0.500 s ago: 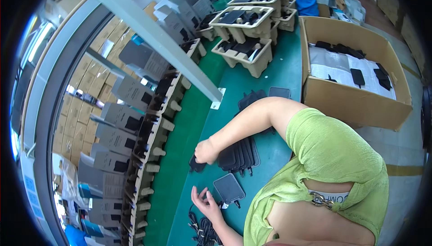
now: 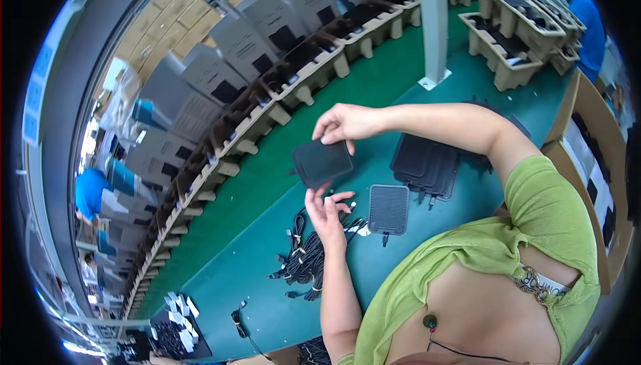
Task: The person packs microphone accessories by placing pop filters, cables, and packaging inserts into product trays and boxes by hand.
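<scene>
My right hand [image 2: 346, 127] pinches the upper edge of a flat black rectangular pad [image 2: 322, 165] with rounded corners, held above the green table. Just below it, my left hand [image 2: 326, 217] is open, fingers spread, one fingertip at or close to the pad's lower edge. On the table to the right lies a single ribbed black pad [image 2: 388, 209] with a short cable plug. Beyond that, a fanned stack of similar black pads [image 2: 427, 168] sits partly under my right forearm. Black cables [image 2: 304, 258] are heaped beside my left wrist.
A row of moulded cardboard trays [image 2: 270, 101] with upright grey boxes [image 2: 247, 31] runs along the far left side. A metal post [image 2: 433, 25] stands behind my right hand. Stacked trays [image 2: 504, 55] and a large carton [image 2: 573, 121] are at the right. A loose cable [image 2: 238, 321] lies nearer.
My right hand has lifted a black pad from the table and brought it above my left hand. The head view has swung leftward, showing more of the tray row and the cables.
</scene>
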Demonstrator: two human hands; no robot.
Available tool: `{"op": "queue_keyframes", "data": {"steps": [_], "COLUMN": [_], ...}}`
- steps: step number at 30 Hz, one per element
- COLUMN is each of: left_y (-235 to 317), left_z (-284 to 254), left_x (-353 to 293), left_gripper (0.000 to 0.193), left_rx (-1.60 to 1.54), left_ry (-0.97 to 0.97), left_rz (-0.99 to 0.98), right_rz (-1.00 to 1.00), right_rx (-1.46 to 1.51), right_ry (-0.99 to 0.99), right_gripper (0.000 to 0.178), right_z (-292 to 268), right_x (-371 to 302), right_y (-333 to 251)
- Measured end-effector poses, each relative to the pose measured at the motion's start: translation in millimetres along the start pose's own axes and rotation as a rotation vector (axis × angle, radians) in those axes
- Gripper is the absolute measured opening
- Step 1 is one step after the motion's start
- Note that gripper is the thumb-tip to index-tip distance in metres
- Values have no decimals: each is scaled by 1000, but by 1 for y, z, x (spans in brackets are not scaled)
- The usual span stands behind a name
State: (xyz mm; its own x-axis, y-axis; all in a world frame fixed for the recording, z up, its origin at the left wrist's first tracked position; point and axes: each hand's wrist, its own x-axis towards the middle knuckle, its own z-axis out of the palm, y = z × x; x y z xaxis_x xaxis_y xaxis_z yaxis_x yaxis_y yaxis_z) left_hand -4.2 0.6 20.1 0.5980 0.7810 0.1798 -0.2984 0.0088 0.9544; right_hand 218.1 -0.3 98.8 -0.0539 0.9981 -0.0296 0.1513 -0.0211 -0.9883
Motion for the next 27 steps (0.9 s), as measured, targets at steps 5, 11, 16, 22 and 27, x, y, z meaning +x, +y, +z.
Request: {"op": "queue_keyframes", "data": {"steps": [5,11,16,22,27], "left_y": [-6,2,-9,-14,-12], "left_z": [-28,-33,-28,-30,-32], "left_x": [2,10,9,6,5], "left_gripper": [28,25,28,25,23], "left_rx": [-432,-704,-492,-424,-423], "left_ry": [69,349,227,185,197], "left_rz": [-84,-112,-231,-259,-271], "right_rz": [57,39,-268,-394,-112], "right_rx": [22,-120,99,-246,-503], "right_ry": [-289,-428,23,821,738], "right_gripper": [29,37,25,33,32], "right_z": [25,44,45,-33,-39], "right_x": [16,35,94,231,268], "right_y": [2,9,12,-1,-6]}}
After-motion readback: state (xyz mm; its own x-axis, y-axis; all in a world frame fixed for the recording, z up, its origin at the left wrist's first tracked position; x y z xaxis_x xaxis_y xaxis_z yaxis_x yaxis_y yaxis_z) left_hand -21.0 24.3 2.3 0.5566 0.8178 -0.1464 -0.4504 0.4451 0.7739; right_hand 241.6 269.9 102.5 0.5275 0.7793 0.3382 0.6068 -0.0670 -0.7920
